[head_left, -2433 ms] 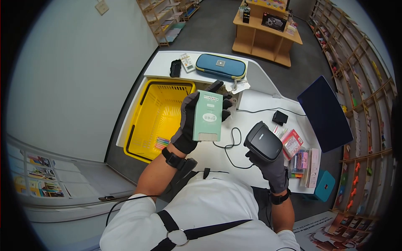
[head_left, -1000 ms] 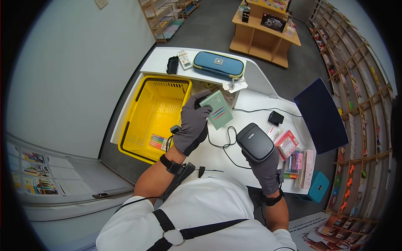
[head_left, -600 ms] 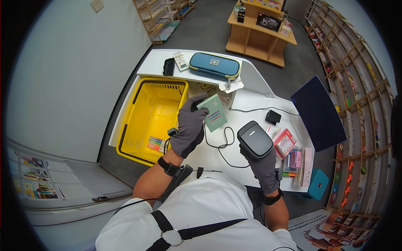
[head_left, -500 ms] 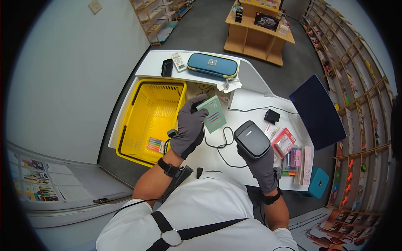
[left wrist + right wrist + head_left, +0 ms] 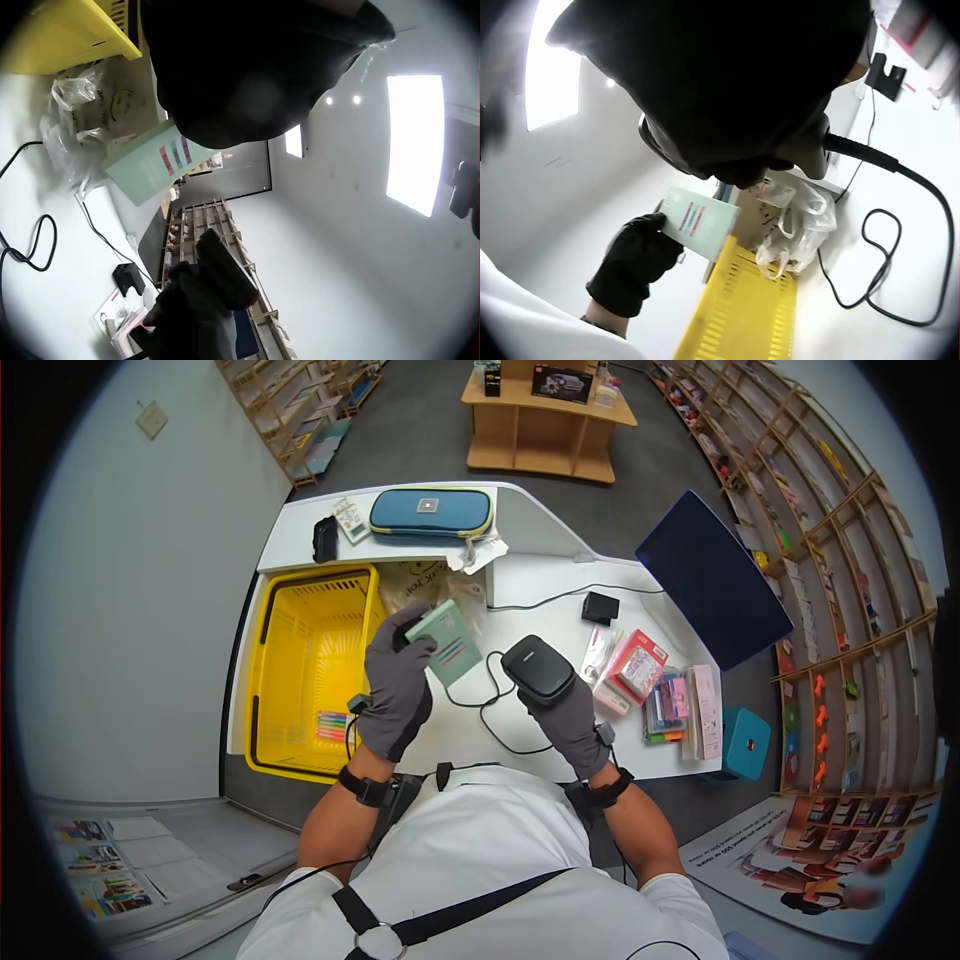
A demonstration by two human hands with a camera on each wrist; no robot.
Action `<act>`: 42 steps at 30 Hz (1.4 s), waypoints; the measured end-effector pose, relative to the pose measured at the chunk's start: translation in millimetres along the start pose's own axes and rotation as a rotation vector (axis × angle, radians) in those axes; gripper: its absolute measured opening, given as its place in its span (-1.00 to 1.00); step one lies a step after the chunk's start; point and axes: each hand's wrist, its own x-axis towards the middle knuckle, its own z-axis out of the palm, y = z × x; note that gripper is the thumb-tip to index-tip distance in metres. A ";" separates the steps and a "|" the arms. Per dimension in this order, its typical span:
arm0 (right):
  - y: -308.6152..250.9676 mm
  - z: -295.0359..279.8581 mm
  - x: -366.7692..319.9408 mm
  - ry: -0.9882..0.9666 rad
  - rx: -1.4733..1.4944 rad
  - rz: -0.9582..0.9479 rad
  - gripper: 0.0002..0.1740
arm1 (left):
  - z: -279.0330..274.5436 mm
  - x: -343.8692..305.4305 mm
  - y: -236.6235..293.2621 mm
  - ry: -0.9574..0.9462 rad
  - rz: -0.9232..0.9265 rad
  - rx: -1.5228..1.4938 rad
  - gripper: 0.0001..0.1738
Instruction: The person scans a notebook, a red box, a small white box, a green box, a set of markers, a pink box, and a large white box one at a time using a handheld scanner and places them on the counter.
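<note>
My gloved left hand (image 5: 398, 685) pinches a flat, pale green box (image 5: 452, 648) by its near left side, above the counter. Several coloured stripes are printed on the face turned up, and the same face of the box (image 5: 699, 223) shows in the right wrist view. In my gloved right hand (image 5: 572, 732) is a black handheld barcode scanner (image 5: 539, 667), its rounded head raised just right of the box with a gap between them. From the scanner's grip a black cable (image 5: 864, 152) runs down to the counter. Most of the grip is hidden by the fingers.
A yellow basket (image 5: 372, 600) holding a pack of coloured pens (image 5: 334, 726) stands left. Plastic bags (image 5: 802, 225) lie beside it. Packaged stationery (image 5: 640, 668), a small black stand (image 5: 600, 608) and a monitor (image 5: 715, 580) are at right. A blue case (image 5: 430, 512) rests on the back ledge.
My left hand has turned over, so the box now shows its striped face. The scanner has come closer to the box. The head view has swung, shifting the scene left.
</note>
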 end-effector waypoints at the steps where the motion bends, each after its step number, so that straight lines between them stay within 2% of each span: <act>1: 16.6 7.7 0.4 0.064 0.059 0.040 -0.64 | -3.8 1.6 -0.5 0.029 0.021 0.000 -0.38; 3: 47.5 26.1 3.4 0.184 0.185 0.114 -0.68 | -10.4 3.3 -1.1 0.038 0.023 0.008 -0.38; 4: 63.3 32.8 5.9 0.183 0.186 0.113 -0.68 | -13.6 3.9 -1.6 0.050 0.026 0.017 -0.37; 7: 108.9 40.0 10.7 0.122 0.280 0.439 -0.65 | -19.8 2.0 -7.4 0.065 0.005 0.018 -0.36; 12: 133.9 45.2 16.9 0.139 0.164 0.460 -0.60 | -22.8 -2.9 -12.3 0.059 -0.052 0.004 -0.36; 14: 138.1 48.2 20.7 0.090 0.078 0.459 -0.51 | -20.4 -5.8 -13.6 0.049 -0.059 0.002 -0.36; 20: 131.4 49.9 28.3 -0.004 -0.076 0.424 -0.40 | -9.5 -10.2 -7.6 0.045 -0.096 0.067 -0.35; 23: 132.9 61.2 33.4 -0.013 -0.333 0.449 -0.39 | -10.7 -11.1 -8.2 0.042 -0.097 0.071 -0.36; 24: 133.8 62.6 34.6 -0.015 -0.330 0.447 -0.39 | -10.6 -10.7 -8.9 0.035 -0.087 0.069 -0.36; 27: 126.2 57.2 38.1 -0.127 -0.284 0.540 -0.28 | -6.4 -10.4 -4.4 0.027 -0.085 0.081 -0.36; 32: 128.5 49.4 28.9 -0.110 -0.215 0.450 -0.19 | -5.9 -11.1 -7.7 0.004 -0.148 0.019 -0.38; 35: 123.6 47.6 20.5 0.026 -0.138 0.435 -0.04 | -14.7 -10.9 -14.0 -0.017 -0.207 -0.069 -0.40; 36: 118.8 46.5 20.4 0.019 -0.136 0.431 -0.04 | -16.9 -8.7 -15.8 -0.039 -0.242 -0.121 -0.40; 40: 64.8 5.4 7.8 0.202 -0.039 0.414 0.07 | -2.2 -6.6 -6.5 -0.033 -0.381 -0.185 -0.42; 42: 46.7 -8.3 9.0 0.167 0.244 0.316 0.01 | 9.1 -6.3 -8.2 -0.052 -0.457 -0.184 -0.43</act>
